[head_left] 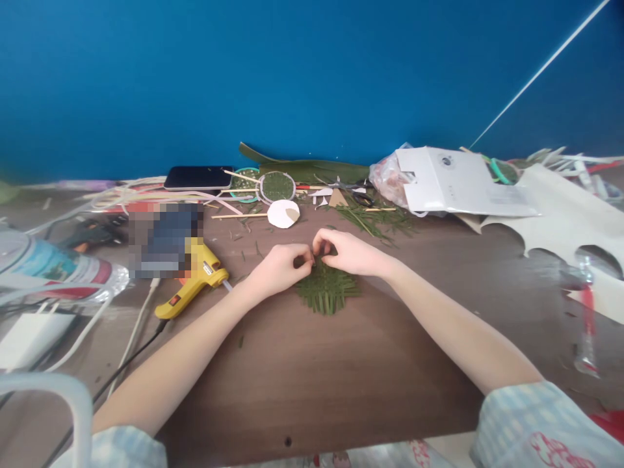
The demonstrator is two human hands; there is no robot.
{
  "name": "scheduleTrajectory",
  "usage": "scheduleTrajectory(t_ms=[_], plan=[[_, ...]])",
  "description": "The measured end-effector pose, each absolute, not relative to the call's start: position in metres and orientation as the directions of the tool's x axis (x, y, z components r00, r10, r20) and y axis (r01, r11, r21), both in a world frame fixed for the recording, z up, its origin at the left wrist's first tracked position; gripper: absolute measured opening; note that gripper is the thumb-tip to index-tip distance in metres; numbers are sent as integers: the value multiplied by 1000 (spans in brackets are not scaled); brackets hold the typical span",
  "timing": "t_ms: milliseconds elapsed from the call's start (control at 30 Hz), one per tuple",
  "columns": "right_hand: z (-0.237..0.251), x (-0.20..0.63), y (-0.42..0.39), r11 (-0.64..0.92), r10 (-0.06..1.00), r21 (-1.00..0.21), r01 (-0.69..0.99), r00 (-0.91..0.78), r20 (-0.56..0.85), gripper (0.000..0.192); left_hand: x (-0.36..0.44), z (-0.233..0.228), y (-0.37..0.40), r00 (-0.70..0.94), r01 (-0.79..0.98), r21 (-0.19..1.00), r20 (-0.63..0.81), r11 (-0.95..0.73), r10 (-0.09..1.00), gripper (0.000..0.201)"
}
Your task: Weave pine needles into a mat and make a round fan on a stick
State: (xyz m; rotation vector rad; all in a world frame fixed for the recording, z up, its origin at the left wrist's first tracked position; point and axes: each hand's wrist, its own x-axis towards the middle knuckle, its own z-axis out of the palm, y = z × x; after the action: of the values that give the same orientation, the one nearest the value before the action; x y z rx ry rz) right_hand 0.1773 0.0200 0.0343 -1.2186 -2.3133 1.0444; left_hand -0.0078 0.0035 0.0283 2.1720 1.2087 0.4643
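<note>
A woven mat of green leaf strips (326,290) lies flat on the brown surface (341,370), just below both hands and partly under them. The left hand (279,268) is curled, fingertips pinched on the mat's upper edge; the right hand (347,252) is curled likewise, pinching the same edge, the two hands almost touching. Left of the left hand lies a yellow glue gun (195,281). Beyond the hands sit a white paper disc (283,213), loose green strips (373,220) and, further off, a dark phone (198,177).
</note>
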Motion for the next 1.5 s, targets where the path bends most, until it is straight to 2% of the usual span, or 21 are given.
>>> scheduleTrajectory(t_ms=[200, 400, 600, 933, 1067, 1500], plan=[[29, 169, 21, 246, 877, -820, 516, -478, -37, 19, -8, 27, 4, 517, 644, 660, -5, -385, 856, 10], [21, 164, 23, 254, 912, -825, 505, -410, 30, 17, -8, 27, 4, 506, 655, 655, -11, -376, 862, 9], [31, 171, 24, 284, 852, -853, 438, -524, 14, 18, -7, 29, 4, 513, 644, 659, 5, -389, 858, 10], [50, 179, 21, 309, 761, -835, 455, -644, -70, 8, -8, 28, 4, 541, 634, 658, -1, -407, 841, 15], [51, 183, 23, 263, 753, -857, 443, -649, -105, 10, -9, 27, 5, 592, 570, 699, 14, -431, 806, 10], [51, 189, 28, 141, 785, -858, 494, -584, -207, 14, -9, 29, 4, 605, 560, 695, 29, -451, 796, 15]])
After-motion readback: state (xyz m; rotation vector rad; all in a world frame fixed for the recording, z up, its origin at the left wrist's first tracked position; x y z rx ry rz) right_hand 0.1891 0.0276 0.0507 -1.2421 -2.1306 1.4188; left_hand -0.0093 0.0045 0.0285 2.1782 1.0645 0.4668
